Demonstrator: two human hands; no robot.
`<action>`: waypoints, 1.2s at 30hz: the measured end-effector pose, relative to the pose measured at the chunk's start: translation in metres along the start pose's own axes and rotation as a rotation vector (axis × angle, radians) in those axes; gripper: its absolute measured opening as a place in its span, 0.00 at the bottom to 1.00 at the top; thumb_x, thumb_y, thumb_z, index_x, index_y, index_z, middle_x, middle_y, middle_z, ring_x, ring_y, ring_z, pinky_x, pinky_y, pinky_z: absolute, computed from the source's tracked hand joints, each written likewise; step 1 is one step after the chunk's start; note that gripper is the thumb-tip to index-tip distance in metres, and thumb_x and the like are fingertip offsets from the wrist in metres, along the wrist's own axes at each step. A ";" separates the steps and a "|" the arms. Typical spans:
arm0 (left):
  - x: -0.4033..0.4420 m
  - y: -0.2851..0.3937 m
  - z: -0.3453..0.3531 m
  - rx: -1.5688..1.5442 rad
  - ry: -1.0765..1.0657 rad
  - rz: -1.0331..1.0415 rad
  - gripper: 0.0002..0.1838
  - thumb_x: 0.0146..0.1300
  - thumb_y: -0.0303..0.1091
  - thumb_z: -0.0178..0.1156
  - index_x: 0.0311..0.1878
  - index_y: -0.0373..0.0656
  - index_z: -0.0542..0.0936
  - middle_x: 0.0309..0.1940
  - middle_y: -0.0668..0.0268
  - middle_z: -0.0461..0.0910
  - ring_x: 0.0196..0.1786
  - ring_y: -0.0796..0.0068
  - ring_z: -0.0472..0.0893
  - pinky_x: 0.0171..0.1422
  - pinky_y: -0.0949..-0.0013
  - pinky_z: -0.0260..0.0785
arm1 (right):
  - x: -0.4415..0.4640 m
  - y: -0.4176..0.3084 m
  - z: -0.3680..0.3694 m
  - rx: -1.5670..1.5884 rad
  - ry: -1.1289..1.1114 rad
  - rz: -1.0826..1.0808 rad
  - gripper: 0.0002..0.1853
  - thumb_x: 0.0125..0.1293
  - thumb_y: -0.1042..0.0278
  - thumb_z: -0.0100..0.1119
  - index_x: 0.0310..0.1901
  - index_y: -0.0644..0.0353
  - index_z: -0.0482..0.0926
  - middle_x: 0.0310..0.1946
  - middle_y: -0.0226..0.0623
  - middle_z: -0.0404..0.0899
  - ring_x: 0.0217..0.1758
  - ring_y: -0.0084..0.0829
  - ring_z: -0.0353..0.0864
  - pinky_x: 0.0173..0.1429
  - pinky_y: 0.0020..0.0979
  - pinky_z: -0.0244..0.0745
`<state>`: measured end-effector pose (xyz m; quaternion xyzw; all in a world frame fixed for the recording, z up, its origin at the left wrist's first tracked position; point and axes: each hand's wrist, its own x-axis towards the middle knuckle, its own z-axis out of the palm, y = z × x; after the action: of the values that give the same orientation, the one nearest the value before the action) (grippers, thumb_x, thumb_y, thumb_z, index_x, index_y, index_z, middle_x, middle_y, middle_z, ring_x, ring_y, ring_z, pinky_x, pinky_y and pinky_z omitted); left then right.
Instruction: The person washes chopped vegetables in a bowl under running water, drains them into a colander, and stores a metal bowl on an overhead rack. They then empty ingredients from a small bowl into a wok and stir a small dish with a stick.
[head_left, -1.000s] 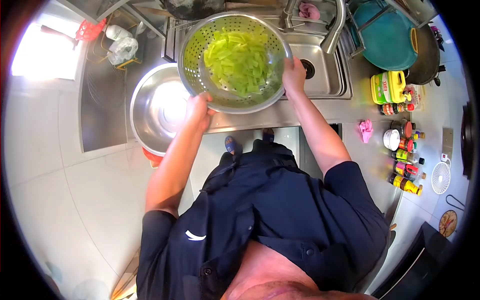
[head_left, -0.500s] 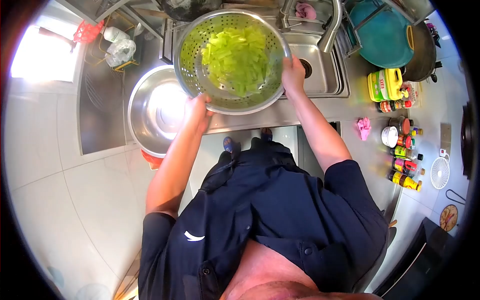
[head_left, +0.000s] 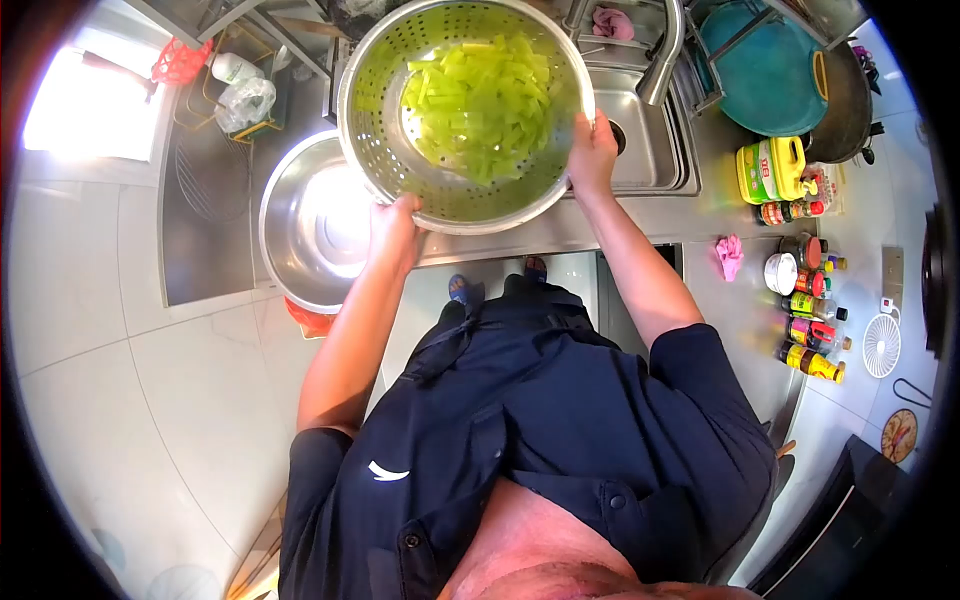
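The left hand and right hand are curling tightly around a colander's rim, holding cut green pieces above the counter, near its front edge; the next move is probably calling for steady, level support.

No lettering is readable; a white curved logo marks the dark shirt.

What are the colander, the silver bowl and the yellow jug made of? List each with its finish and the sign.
Colander: metal, probably stainless steel, smooth and shiny; silvery-grey wall with a bright rim.
Bowl: metal, likely stainless steel too, polished; strong white glare on its inside.
Jug: probably plastic, fairly glossy; even yellow colour and moulded-looking handle.
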<state>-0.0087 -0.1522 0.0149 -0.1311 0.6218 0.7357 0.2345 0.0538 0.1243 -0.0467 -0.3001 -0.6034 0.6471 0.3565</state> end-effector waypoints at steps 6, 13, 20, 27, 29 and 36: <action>0.006 -0.004 0.003 0.012 -0.056 -0.063 0.14 0.54 0.19 0.49 0.46 0.33 0.73 0.30 0.62 0.74 0.26 0.74 0.73 0.22 0.70 0.61 | 0.006 0.010 -0.004 -0.234 -0.053 -0.068 0.14 0.73 0.64 0.50 0.51 0.64 0.78 0.36 0.39 0.83 0.39 0.28 0.79 0.48 0.32 0.73; 0.002 0.004 0.012 0.027 -0.012 -0.105 0.12 0.56 0.21 0.51 0.44 0.30 0.73 0.33 0.56 0.76 0.25 0.64 0.77 0.25 0.65 0.73 | 0.019 0.028 -0.009 -0.504 -0.110 0.062 0.17 0.71 0.58 0.52 0.53 0.59 0.79 0.40 0.48 0.84 0.43 0.43 0.84 0.50 0.39 0.74; 0.009 -0.006 -0.006 -0.030 -0.091 -0.123 0.15 0.56 0.21 0.50 0.48 0.30 0.71 0.36 0.54 0.75 0.29 0.61 0.78 0.29 0.61 0.76 | 0.030 0.005 -0.016 -0.577 -0.217 0.026 0.20 0.68 0.54 0.55 0.53 0.59 0.80 0.40 0.48 0.85 0.44 0.45 0.84 0.52 0.40 0.75; -0.002 -0.022 -0.021 -0.329 -0.042 -0.216 0.21 0.57 0.21 0.51 0.55 0.29 0.70 0.47 0.51 0.77 0.46 0.53 0.81 0.50 0.52 0.78 | 0.000 -0.068 0.006 -0.385 -0.216 -0.176 0.19 0.67 0.67 0.58 0.59 0.58 0.78 0.41 0.45 0.86 0.43 0.35 0.85 0.50 0.34 0.75; 0.002 -0.016 -0.001 -0.087 -0.128 -0.146 0.22 0.57 0.23 0.51 0.57 0.29 0.70 0.49 0.52 0.78 0.46 0.53 0.81 0.53 0.47 0.77 | 0.034 -0.034 -0.012 -0.435 -0.171 -0.210 0.19 0.68 0.68 0.56 0.59 0.59 0.78 0.40 0.44 0.86 0.42 0.34 0.85 0.50 0.34 0.75; 0.003 -0.003 -0.003 -0.102 -0.127 -0.165 0.22 0.56 0.22 0.51 0.56 0.30 0.71 0.47 0.51 0.78 0.46 0.52 0.81 0.47 0.49 0.80 | 0.020 -0.033 -0.019 -0.343 -0.218 0.018 0.17 0.68 0.68 0.57 0.57 0.62 0.79 0.36 0.38 0.86 0.36 0.24 0.82 0.42 0.30 0.75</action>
<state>-0.0098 -0.1541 0.0106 -0.1467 0.5545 0.7515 0.3261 0.0613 0.1527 -0.0153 -0.2898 -0.7372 0.5666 0.2270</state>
